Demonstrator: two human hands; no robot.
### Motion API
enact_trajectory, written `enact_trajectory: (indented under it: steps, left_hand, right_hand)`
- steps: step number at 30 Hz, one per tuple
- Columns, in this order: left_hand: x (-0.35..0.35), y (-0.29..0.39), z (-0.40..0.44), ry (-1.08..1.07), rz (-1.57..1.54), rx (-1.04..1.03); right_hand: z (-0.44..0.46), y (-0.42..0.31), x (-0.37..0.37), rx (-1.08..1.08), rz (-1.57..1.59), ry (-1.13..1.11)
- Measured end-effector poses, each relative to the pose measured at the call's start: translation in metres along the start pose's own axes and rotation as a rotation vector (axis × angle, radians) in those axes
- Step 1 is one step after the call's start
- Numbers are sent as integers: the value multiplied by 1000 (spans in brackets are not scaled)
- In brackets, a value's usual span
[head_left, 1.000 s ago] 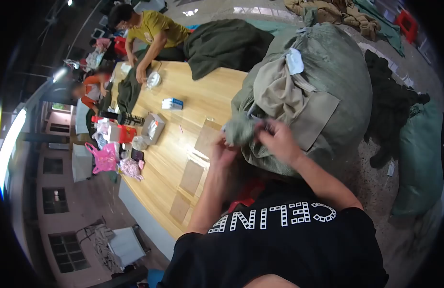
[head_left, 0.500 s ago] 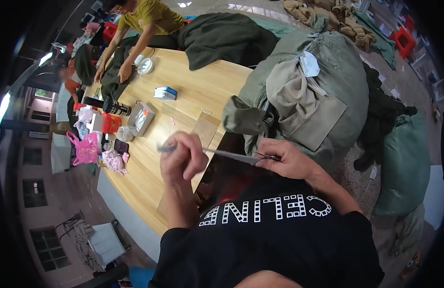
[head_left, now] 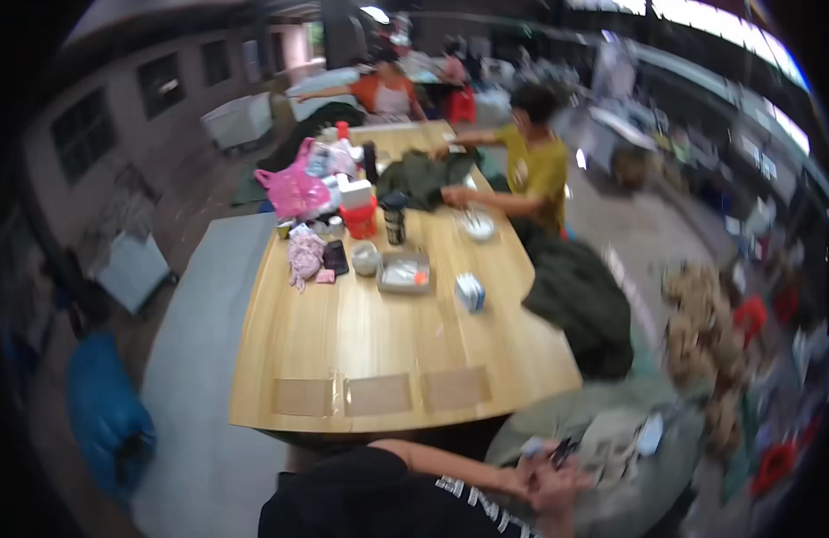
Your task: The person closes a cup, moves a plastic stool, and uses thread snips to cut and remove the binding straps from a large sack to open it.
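My left hand [head_left: 526, 473] and my right hand [head_left: 565, 491] are close together at the lower right, both blurred, over a bulging grey-green sack [head_left: 625, 502]. Small dark snips [head_left: 565, 452] stick up from the fingers, apparently in my right hand. A small pale piece shows by my left fingers, too smeared to make out. Beige cloth [head_left: 611, 441] with a pale blue tag [head_left: 650, 435] lies on the sack, just right of my hands.
Behind my hands stands a wooden table [head_left: 342, 341] bearing taped brown rectangles, a grey box [head_left: 403, 273], a blue-white pack [head_left: 470, 292], a pink bag [head_left: 293, 186] and dark green cloth [head_left: 580, 300]. Two people are at its far end. A blue bundle [head_left: 109, 421] is at left.
The view has swung toward the table's length and the room. My hands, which held a pale strip stretched between them, are now together by the sack; the strip is no longer distinct.
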State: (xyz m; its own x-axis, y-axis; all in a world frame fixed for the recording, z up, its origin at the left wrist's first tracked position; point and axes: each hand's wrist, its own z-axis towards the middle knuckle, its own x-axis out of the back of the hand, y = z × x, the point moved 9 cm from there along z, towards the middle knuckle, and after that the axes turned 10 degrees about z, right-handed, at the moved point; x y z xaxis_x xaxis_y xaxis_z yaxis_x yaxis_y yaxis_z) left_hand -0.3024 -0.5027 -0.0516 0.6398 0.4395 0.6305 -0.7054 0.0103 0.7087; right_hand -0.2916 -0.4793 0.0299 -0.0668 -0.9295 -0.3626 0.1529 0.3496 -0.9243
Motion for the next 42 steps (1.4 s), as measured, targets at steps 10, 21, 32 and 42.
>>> enact_trajectory:
  steps: [10,21,32,42]
  left_hand:
    - [43,-25,-20,118,34,-18]
    - [330,-94,-159,638,697,543]
    - [671,-111,-251,1033,648,1215]
    - [456,-130,-24,347,879,430]
  right_hand:
    - [1,9,-77,-539,-82,-114]
    - [-10,-35,-32,-449,120,130]
    - [-6,-32,-24,-479,156,158]
    - [0,-18,-29,-397,449,-251]
